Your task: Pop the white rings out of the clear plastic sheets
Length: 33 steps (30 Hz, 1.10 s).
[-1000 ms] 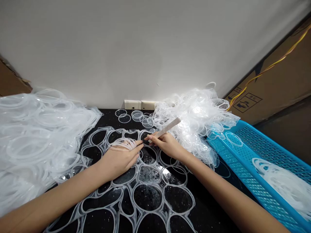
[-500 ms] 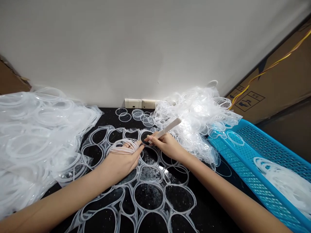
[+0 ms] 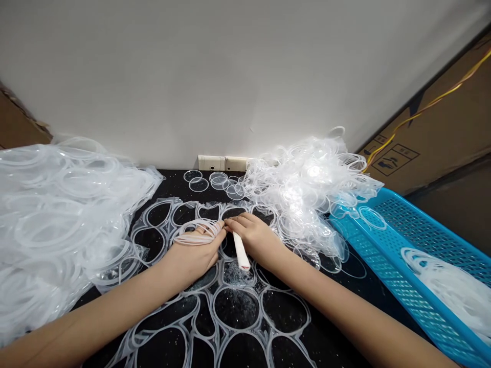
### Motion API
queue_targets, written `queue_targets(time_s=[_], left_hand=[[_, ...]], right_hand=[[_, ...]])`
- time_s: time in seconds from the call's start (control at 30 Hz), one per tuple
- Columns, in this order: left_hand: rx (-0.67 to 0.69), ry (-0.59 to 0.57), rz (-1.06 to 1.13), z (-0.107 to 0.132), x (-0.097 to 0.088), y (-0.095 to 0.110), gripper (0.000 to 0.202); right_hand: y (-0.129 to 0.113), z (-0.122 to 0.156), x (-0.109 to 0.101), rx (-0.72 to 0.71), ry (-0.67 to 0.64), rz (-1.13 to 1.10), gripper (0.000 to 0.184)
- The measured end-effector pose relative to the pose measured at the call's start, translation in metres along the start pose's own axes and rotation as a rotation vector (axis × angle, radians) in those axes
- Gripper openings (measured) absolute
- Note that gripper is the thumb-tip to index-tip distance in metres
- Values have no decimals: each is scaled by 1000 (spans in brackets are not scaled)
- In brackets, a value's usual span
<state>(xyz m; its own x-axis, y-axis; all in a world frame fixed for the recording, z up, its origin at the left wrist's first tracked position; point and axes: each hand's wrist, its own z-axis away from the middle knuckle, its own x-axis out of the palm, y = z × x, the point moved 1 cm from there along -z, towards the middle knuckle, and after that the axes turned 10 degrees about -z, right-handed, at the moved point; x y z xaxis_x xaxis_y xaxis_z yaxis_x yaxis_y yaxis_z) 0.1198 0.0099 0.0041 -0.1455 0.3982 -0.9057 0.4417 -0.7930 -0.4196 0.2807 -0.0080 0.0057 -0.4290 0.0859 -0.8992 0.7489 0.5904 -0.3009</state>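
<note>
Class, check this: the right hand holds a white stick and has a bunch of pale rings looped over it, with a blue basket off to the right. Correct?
Not quite: the head view shows the pale rings looped over the left hand. The right hand does hold the white stick, with the blue basket off to the right.

left hand [image 3: 197, 250]: palm down | right hand [image 3: 256, 235]: curled | arms [image 3: 115, 304]: angled inward

Black speckled tabletop [image 3: 172, 183] here: holey clear sheet [image 3: 262, 327] spread from the middle to 6 o'clock, milky plastic heap [image 3: 69, 220] at 9, little clear rounds [image 3: 235, 190] at 12, shiny tangle [image 3: 307, 184] around 1.
</note>
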Motion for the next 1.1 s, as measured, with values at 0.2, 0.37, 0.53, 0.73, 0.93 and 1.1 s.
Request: queue_targets(time_s=[0.2,0.37,0.53,0.73,0.93,1.1], left_hand=[[-35,-78,58,3,-3,-2,41],[-64,-145,156,5,-9,-7,37],[-262,-118,385,7,-13,-23,38],[-432,47,1301,7,-31,-38,48],[-428,-145,1774,4,-31,-30,58],[-631,78,2163,1,-27,-40,37]], right_hand=[[47,3,-37,182,405,-42,25],[62,12,-102,273,815,112,24],[43,17,-133,399,755,-295,29],[-12,0,-86,476,-70,-1006,27],[-15,-7,-58,525,-12,-1080,31],[-6,-2,-44,555,77,-896,35]])
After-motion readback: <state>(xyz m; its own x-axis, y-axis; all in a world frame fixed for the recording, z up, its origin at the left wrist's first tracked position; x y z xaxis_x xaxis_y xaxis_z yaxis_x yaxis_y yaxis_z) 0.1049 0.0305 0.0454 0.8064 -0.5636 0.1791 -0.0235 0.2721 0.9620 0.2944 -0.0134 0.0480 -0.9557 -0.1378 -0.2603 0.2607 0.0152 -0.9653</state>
